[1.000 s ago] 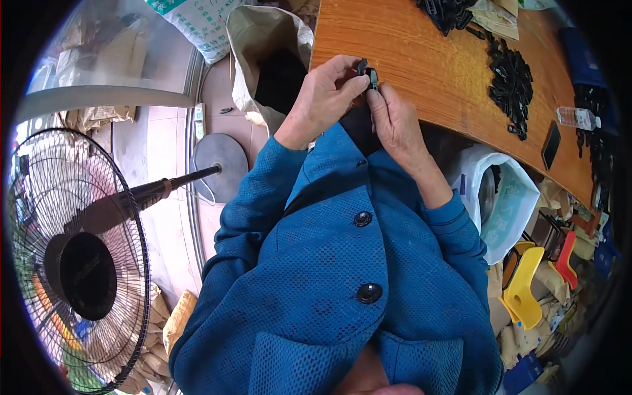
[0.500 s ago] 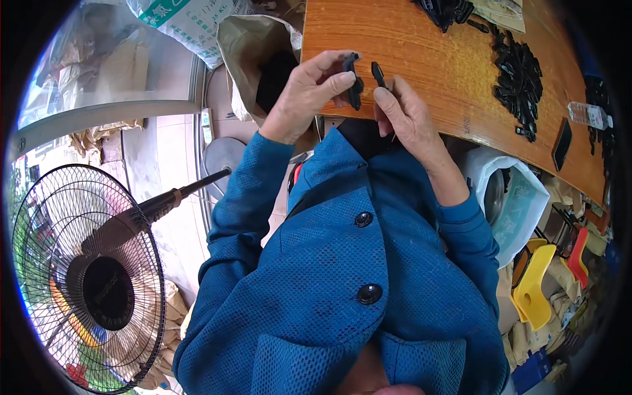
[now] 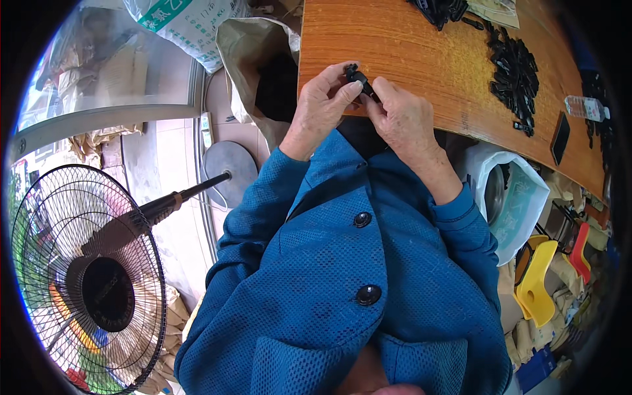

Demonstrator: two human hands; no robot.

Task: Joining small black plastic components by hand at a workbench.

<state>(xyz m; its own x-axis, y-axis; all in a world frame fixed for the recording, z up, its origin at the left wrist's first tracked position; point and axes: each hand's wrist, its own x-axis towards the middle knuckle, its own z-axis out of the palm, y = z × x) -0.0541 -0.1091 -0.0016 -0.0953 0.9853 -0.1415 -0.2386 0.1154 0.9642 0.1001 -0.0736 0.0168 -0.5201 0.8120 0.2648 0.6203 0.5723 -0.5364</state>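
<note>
Over the near edge of the wooden table (image 3: 395, 39), my left hand (image 3: 322, 105) pinches a small black plastic part (image 3: 357, 76) between thumb and fingers. My right hand (image 3: 405, 118) is closed beside it, its fingertips on a slim black piece (image 3: 372, 97) that meets the part. Fingers cover much of both pieces, so whether they are joined I cannot tell. Farther right on the table lies a long pile of similar black plastic pieces (image 3: 513, 82).
An open sack (image 3: 230, 56) with black contents stands left of the table. A standing fan (image 3: 108, 293) is at the lower left. On the table's right are a dark phone-like slab (image 3: 561, 138) and a clear bottle (image 3: 586, 108). A white bag (image 3: 526, 210) sits below.
My hands have come together. The slim piece in my right hand, held apart before, now meets the part in my left hand.
</note>
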